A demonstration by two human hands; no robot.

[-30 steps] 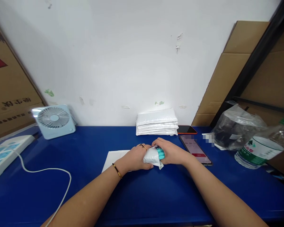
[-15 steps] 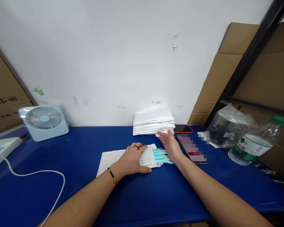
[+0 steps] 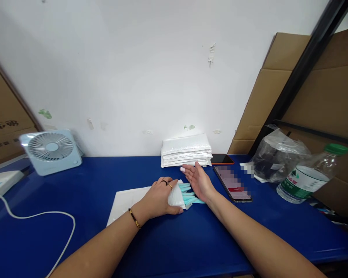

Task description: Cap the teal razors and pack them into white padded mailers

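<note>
A white padded envelope (image 3: 127,201) lies flat on the blue table, its right end gaping. Several slim, light teal plastic pieces (image 3: 188,193) stick out of that end; their exact kind I cannot make out. My left hand (image 3: 159,197) grips the envelope from above near its mouth, fingers over the far side and thumb along the near edge. My right hand (image 3: 201,183) stands open on edge, fingers stretched, its palm against the outer ends of the teal pieces. The parts inside the envelope are hidden.
Behind my hands, a stack of white padded envelopes (image 3: 187,150) leans by the wall. Two phones (image 3: 233,183) lie to the right, then a plastic-wrapped dark container (image 3: 272,156) and a water bottle (image 3: 310,175). A fan (image 3: 50,150) and white cable (image 3: 72,227) are left.
Both hands have shifted slightly left, together with the envelope and the teal pieces. The right palm stays against the ends of the pieces. The camera view has also moved a little.
</note>
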